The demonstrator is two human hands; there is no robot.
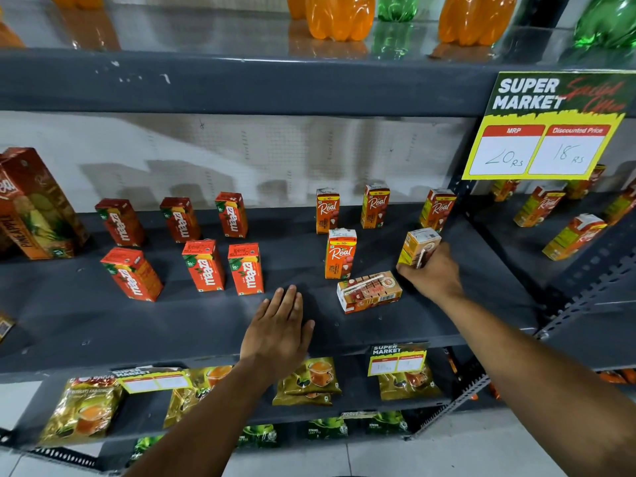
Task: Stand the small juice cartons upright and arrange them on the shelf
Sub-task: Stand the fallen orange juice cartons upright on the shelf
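Note:
On the dark grey shelf (206,318) several small red Maaza cartons (203,265) stand upright at the left in two rows. Right of them several orange Real cartons (340,253) stand upright. One Real carton (369,291) lies flat on its side near the shelf's front. My right hand (433,273) is shut on another small Real carton (417,246), holding it upright just behind and right of the lying one. My left hand (279,325) rests flat and open on the shelf, left of the lying carton, holding nothing.
A large pineapple juice carton (34,204) stands at the far left. A yellow price sign (547,127) hangs from the upper shelf at the right. Soda bottles (339,15) stand above. Tea packets (309,380) lie on the shelf below. More cartons (573,237) fill the neighbouring rack at right.

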